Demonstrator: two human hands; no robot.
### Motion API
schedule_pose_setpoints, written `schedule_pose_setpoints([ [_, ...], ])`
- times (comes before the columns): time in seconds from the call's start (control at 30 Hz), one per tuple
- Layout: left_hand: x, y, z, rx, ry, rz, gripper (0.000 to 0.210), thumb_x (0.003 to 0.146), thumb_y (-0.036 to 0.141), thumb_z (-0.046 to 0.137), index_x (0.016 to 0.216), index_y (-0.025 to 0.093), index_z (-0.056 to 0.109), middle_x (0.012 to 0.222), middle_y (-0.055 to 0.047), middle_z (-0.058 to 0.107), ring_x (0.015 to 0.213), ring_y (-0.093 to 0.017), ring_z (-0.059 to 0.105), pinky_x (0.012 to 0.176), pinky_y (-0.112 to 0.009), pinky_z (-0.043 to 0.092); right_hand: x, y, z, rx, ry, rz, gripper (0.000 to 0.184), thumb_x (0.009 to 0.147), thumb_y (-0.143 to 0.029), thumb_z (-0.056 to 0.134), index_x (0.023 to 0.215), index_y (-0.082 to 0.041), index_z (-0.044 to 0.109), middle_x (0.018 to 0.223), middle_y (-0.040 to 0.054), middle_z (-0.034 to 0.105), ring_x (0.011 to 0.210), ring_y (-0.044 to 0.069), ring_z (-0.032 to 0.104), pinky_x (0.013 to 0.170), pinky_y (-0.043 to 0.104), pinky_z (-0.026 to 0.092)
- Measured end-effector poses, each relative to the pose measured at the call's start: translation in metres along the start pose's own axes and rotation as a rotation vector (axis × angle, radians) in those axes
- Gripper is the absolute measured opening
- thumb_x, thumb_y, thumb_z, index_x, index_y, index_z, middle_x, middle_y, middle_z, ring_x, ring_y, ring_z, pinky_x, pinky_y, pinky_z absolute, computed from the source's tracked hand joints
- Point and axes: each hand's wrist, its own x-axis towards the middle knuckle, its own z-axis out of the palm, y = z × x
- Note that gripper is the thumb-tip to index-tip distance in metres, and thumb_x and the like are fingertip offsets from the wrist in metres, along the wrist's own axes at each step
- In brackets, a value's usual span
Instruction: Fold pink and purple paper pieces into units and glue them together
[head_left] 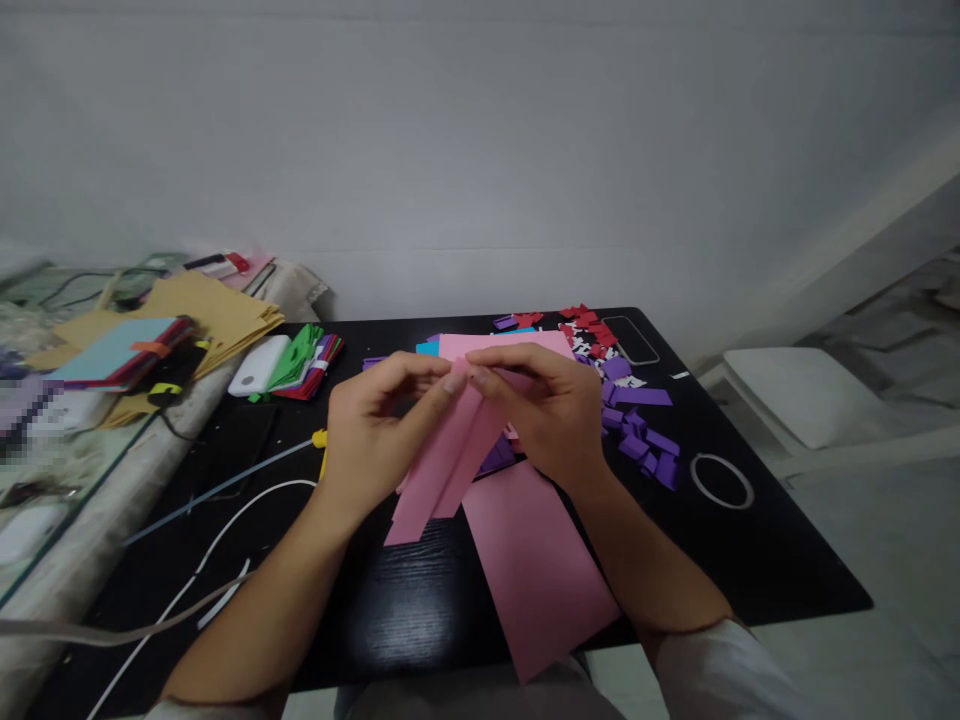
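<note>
Between my two hands is a folded piece of pink paper [450, 455], held up above the black table and hanging down in long strips. My left hand [379, 420] pinches its top edge between thumb and fingers. From the other side my right hand [551, 400] grips the same edge, thumb against the paper, so the fingertips of both hands nearly meet. Under my right forearm lies a flat pink sheet [536, 570], reaching the table's front edge. Behind my hands another pink sheet [510, 345] rests over some blue paper [428, 348].
Purple paper pieces [649, 445], red scraps [596, 330] and a roll-like ring [722, 481] lie on the right. To the left are a bundle of coloured paper [300, 365], a white cable [217, 540] and a cluttered side surface with tan envelopes [210, 310]. A white stool [799, 395] stands beyond.
</note>
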Motion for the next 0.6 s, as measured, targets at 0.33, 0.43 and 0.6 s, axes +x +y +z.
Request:
schedule_pose_setpoints([
  [0.33, 0.001, -0.005, -0.006, 0.066, -0.048, 0.003, 0.005, 0.095, 0.025, 0.076, 0.094, 0.02, 0.079, 0.083, 0.001, 0.079, 0.072, -0.008, 0.07, 0.071, -0.018, 0.056, 0.0, 0.008, 0.002, 0.134, 0.023, 0.248, 0.033, 0.079, -0.037, 0.092, 0.103, -0.023, 0.076, 0.08, -0.0004, 0.081, 0.085, 0.02, 0.08, 0.09, 0.038, 0.065],
  [0.43, 0.001, -0.008, -0.004, 0.065, -0.011, 0.002, 0.006, 0.095, 0.024, 0.077, 0.092, 0.02, 0.079, 0.081, 0.001, 0.078, 0.07, -0.008, 0.068, 0.069, -0.018, 0.055, 0.004, 0.007, -0.001, 0.187, -0.023, 0.308, 0.043, 0.074, -0.04, 0.095, 0.108, -0.022, 0.074, 0.087, 0.0018, 0.082, 0.086, 0.019, 0.079, 0.086, 0.035, 0.064],
  [0.6, 0.0, -0.012, -0.004, 0.044, 0.058, 0.001, 0.008, 0.093, 0.026, 0.078, 0.089, 0.02, 0.08, 0.076, 0.001, 0.074, 0.066, -0.009, 0.065, 0.065, -0.02, 0.054, 0.009, 0.012, -0.004, 0.295, -0.114, 0.428, 0.049, 0.066, -0.039, 0.098, 0.104, -0.021, 0.073, 0.078, -0.0021, 0.077, 0.068, 0.013, 0.071, 0.065, 0.025, 0.06],
])
